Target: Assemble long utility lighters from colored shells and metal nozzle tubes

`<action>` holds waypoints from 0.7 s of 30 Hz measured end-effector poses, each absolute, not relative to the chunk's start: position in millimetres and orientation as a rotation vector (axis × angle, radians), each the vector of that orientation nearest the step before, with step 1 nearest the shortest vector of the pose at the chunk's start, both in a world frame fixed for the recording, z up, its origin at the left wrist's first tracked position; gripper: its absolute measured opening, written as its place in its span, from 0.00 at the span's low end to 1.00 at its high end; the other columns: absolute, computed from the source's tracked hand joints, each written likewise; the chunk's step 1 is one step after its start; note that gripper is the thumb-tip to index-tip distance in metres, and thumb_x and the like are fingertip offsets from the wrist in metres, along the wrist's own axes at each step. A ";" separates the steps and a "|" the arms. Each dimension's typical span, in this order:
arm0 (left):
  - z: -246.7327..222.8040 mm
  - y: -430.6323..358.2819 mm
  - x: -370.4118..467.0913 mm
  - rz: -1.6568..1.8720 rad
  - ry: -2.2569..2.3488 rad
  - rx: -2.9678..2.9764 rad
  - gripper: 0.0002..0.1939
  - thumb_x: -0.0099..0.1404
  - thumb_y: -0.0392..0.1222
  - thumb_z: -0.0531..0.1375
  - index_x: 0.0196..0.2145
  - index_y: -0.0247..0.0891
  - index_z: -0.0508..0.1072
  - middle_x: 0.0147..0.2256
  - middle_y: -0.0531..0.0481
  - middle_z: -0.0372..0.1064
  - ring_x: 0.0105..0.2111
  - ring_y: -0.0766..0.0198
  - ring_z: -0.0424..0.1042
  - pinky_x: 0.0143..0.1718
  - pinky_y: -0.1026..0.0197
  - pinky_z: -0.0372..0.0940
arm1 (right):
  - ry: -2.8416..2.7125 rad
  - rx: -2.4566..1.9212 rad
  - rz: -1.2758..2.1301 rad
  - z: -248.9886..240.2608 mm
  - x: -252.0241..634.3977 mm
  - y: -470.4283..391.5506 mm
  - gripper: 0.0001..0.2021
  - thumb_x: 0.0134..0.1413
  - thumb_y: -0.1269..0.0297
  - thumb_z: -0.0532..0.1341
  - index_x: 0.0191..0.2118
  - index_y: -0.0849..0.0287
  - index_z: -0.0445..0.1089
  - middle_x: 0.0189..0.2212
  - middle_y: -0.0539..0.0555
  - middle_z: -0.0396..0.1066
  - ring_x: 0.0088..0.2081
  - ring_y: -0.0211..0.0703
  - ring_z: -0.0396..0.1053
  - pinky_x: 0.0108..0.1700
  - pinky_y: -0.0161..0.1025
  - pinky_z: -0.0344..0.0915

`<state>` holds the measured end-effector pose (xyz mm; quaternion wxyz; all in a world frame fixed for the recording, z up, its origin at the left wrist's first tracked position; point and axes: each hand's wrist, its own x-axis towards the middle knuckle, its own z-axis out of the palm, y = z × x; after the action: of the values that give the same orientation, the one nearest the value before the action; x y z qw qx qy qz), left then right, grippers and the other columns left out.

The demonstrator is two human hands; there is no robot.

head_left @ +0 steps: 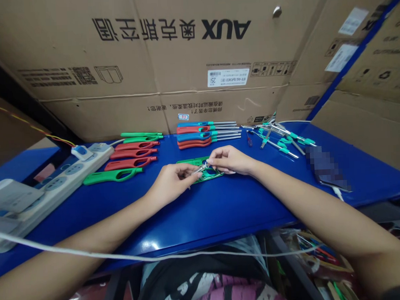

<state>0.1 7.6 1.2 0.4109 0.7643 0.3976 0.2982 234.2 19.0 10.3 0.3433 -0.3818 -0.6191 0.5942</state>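
Observation:
My left hand point(175, 180) pinches a small shiny lighter part point(201, 168) between thumb and fingertips. From the other side my right hand point(232, 161) closes thumb and index finger at the end of the same part; exactly what lies in its tips is too small to make out. Directly beneath both hands is a green lighter casing half point(187, 161) on the blue table, partly covered by the fingers. Thin pale green wire or tubing loops near the fingertips.
Red and green casing halves point(131, 164) line up left, beside a white power strip point(75, 171). Behind lie stacked long-nosed lighters point(194, 136). Metal tubes with teal fittings point(282, 139) and a phone point(326, 166) are right. A white cable point(151, 258) crosses in front; cardboard point(169, 58) walls the back.

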 end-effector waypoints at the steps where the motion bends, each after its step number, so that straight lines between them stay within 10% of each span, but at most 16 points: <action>1: 1.2 7.7 -0.1 0.759 1.009 1.936 0.20 0.62 0.54 0.64 0.42 0.35 0.80 0.32 0.48 0.79 0.25 0.65 0.71 0.26 0.64 0.64 | -1.602 -0.992 1.542 10.1 233.7 18.6 0.18 0.48 0.52 0.71 0.29 0.63 0.68 0.14 0.43 0.64 0.13 0.25 0.52 0.12 0.25 0.46; 21: 0.2 3.1 2.8 0.793 0.935 1.925 0.17 0.63 0.51 0.64 0.42 0.36 0.83 0.35 0.47 0.81 0.28 0.62 0.72 0.28 0.63 0.63 | -1.663 -1.051 1.438 9.2 227.2 10.9 0.19 0.48 0.51 0.70 0.29 0.63 0.68 0.15 0.44 0.64 0.13 0.26 0.53 0.13 0.27 0.47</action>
<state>2.8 3.1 0.2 0.4168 0.7667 0.3724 0.3159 227.2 10.9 9.2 0.3452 -0.4046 -0.6405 0.5539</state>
